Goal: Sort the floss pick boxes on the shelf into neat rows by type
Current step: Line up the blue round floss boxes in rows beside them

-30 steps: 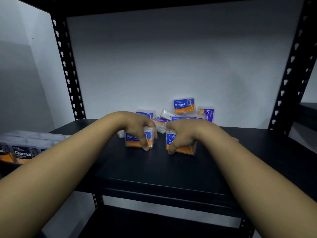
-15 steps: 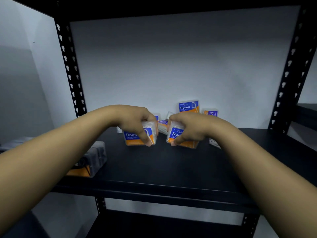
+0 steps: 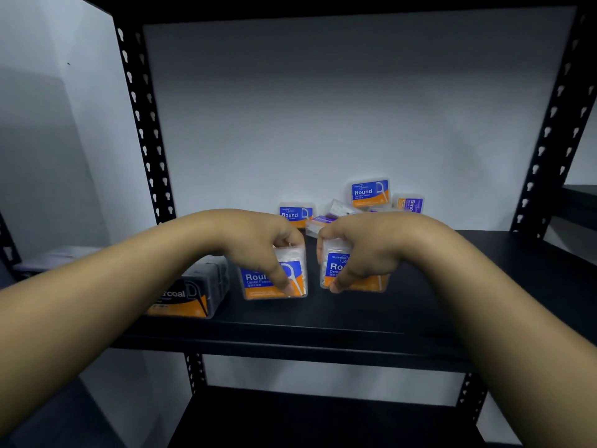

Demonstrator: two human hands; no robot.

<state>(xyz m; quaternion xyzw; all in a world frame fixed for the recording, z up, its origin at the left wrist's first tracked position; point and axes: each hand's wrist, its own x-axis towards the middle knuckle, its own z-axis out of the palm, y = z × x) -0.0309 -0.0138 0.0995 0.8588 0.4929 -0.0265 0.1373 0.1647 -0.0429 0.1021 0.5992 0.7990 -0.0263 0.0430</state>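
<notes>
My left hand [image 3: 258, 244] grips a clear "Round" floss pick box [image 3: 261, 279] with a blue and orange label, standing near the front of the black shelf [image 3: 290, 334]. Beside it my right hand [image 3: 361, 250] grips a second "Round" box [image 3: 336, 270]. The two boxes stand side by side with a small gap between them. Behind my hands lies a loose pile: a "Round" box [image 3: 295, 215], another "Round" box [image 3: 370, 192] perched on top, a purple "Smooth" box [image 3: 410, 204] and a tipped clear box [image 3: 339, 208].
A dark "Charcoal" box [image 3: 190, 295] stands at the shelf's left, just left of my left hand's box, with more dark boxes behind it. Perforated black uprights [image 3: 142, 124] frame the shelf. A lower shelf [image 3: 307, 421] lies beneath.
Both hands have pulled their "Round" boxes toward the shelf's front and to the left, close to the Charcoal box. The view has shifted left.
</notes>
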